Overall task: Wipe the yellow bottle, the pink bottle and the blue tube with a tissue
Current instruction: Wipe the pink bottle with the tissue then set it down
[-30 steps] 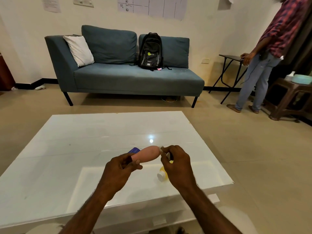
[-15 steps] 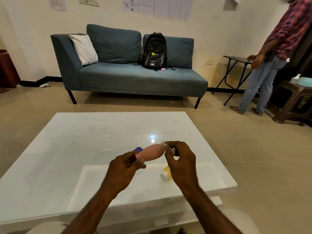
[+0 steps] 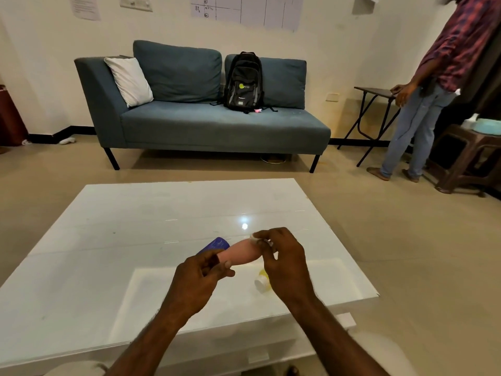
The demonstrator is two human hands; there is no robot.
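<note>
My left hand grips the near end of the pink bottle, held sideways above the white glass table. My right hand pinches a small white tissue against the bottle's far end. Behind my left hand the blue tube lies on the table, only its far end showing. The yellow bottle with a white cap lies on the table under my right hand, mostly hidden.
A blue sofa with a white pillow and a black backpack stands beyond the table. A person in a plaid shirt stands at the right by a folding table and a brown stool.
The camera view has shifted slightly left and up. My right hand with the tissue has slid a little along the pink bottle's far end; my left hand keeps its hold.
</note>
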